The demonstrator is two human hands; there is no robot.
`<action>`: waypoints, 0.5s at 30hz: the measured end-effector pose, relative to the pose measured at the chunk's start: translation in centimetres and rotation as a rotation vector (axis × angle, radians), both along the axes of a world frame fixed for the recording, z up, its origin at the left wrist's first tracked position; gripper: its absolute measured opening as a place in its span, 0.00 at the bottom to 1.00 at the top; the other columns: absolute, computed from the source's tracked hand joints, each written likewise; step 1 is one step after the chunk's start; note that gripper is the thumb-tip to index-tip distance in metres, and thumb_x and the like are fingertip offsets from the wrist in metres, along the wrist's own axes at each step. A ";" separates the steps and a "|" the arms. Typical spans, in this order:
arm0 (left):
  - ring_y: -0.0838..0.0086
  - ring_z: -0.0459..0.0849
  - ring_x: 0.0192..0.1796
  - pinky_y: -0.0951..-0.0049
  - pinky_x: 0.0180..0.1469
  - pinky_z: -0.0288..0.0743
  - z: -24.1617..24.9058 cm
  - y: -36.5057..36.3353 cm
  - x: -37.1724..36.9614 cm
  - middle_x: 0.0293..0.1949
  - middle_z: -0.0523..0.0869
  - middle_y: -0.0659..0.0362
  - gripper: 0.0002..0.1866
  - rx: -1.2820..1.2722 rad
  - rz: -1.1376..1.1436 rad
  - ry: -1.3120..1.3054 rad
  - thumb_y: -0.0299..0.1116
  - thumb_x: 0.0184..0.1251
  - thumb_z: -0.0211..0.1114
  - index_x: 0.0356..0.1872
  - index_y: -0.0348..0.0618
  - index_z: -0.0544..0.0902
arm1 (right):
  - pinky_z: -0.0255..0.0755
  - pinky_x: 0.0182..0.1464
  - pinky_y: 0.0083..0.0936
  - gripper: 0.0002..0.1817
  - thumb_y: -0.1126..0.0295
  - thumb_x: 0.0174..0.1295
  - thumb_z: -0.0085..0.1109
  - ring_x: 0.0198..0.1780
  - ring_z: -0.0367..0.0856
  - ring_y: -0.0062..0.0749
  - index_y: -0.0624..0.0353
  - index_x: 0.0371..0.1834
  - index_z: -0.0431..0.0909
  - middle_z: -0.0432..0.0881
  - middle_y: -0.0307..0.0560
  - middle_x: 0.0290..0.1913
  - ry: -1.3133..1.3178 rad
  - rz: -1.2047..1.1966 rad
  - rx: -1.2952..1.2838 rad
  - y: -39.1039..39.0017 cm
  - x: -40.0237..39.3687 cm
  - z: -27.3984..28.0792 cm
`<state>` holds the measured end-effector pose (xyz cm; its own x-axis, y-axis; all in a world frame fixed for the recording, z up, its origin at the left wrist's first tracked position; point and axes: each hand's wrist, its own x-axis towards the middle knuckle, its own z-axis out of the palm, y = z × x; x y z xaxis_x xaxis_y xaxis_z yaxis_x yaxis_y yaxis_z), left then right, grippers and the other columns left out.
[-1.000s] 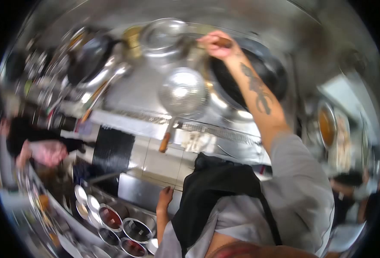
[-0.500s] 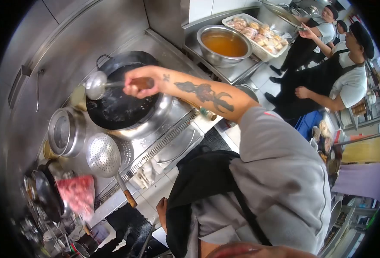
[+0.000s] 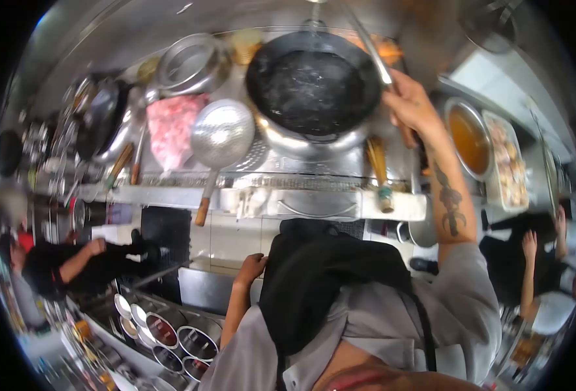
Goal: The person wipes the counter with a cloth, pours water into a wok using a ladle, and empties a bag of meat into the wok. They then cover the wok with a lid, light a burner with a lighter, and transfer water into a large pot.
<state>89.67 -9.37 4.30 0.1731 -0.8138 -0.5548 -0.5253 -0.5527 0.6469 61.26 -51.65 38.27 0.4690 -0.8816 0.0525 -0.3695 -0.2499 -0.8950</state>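
My right hand (image 3: pixel 410 104) is closed around a ladle (image 3: pixel 374 55) by the wooden end of its handle. The metal shaft slants up and left to the top edge, where the bowl cannot be made out. Left of that hand sits a black wok (image 3: pixel 314 85) with clear bubbling liquid, and a thin stream falls into it from above. My left hand (image 3: pixel 254 266) hangs low beside my black apron (image 3: pixel 327 267), its fingers loosely bent with nothing seen in them. A round skimmer (image 3: pixel 222 133) with a wooden handle lies left of the wok.
A bag of pinkish-red pieces (image 3: pixel 174 127) lies beside the skimmer, below a metal pot (image 3: pixel 193 65). A bamboo brush (image 3: pixel 379 173) rests at the stove's front. Right stand a bowl of amber liquid (image 3: pixel 469 140) and a food tray (image 3: pixel 504 156). People (image 3: pixel 73 264) stand on both sides.
My view has swung right and levelled onto the stove. The ladle was over the wok's left side; now it is raised at the wok's right, still in my right hand.
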 end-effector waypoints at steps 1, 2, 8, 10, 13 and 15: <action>0.46 0.82 0.46 0.58 0.51 0.75 -0.8 0.7 0.2 0.39 0.83 0.37 0.23 -0.020 -0.013 -0.032 0.43 0.62 0.58 0.42 0.27 0.82 | 0.66 0.20 0.22 0.24 0.75 0.54 0.51 0.16 0.72 0.22 0.68 0.56 0.70 0.72 0.38 0.21 0.010 -0.015 -0.007 -0.2 1.2 0.1; 0.46 0.82 0.47 0.57 0.52 0.74 -1.6 1.3 0.7 0.40 0.83 0.37 0.23 0.005 0.014 -0.028 0.43 0.62 0.58 0.42 0.27 0.82 | 0.66 0.20 0.22 0.22 0.75 0.53 0.51 0.16 0.72 0.22 0.68 0.55 0.71 0.72 0.39 0.21 0.026 -0.016 0.011 -0.6 2.7 0.4; 0.45 0.81 0.48 0.57 0.54 0.73 -1.6 1.9 4.1 0.40 0.83 0.36 0.23 -0.050 0.177 -0.042 0.43 0.61 0.58 0.41 0.27 0.83 | 0.66 0.18 0.27 0.12 0.72 0.52 0.52 0.16 0.74 0.26 0.66 0.39 0.74 0.74 0.41 0.21 0.115 0.072 0.031 -5.2 14.3 -1.2; 0.44 0.81 0.47 0.57 0.54 0.74 -1.3 2.6 5.4 0.39 0.83 0.36 0.23 -0.053 0.248 -0.032 0.43 0.60 0.58 0.40 0.28 0.83 | 0.65 0.17 0.25 0.12 0.74 0.52 0.52 0.15 0.72 0.26 0.66 0.41 0.73 0.73 0.41 0.21 0.092 0.105 0.090 -8.2 19.9 -3.8; 0.44 0.81 0.45 0.57 0.53 0.74 -2.0 4.4 7.5 0.38 0.83 0.37 0.22 0.020 0.315 -0.030 0.43 0.60 0.59 0.40 0.28 0.83 | 0.64 0.17 0.24 0.11 0.73 0.53 0.54 0.14 0.70 0.25 0.64 0.39 0.73 0.72 0.40 0.20 0.156 0.117 0.133 -10.5 28.8 -5.7; 0.46 0.82 0.46 0.58 0.53 0.75 -2.1 5.6 8.5 0.40 0.84 0.38 0.22 0.073 0.354 -0.054 0.43 0.59 0.60 0.43 0.31 0.83 | 0.63 0.16 0.24 0.09 0.70 0.54 0.56 0.14 0.69 0.25 0.62 0.36 0.74 0.71 0.38 0.19 0.063 0.179 0.194 -11.1 33.5 -7.9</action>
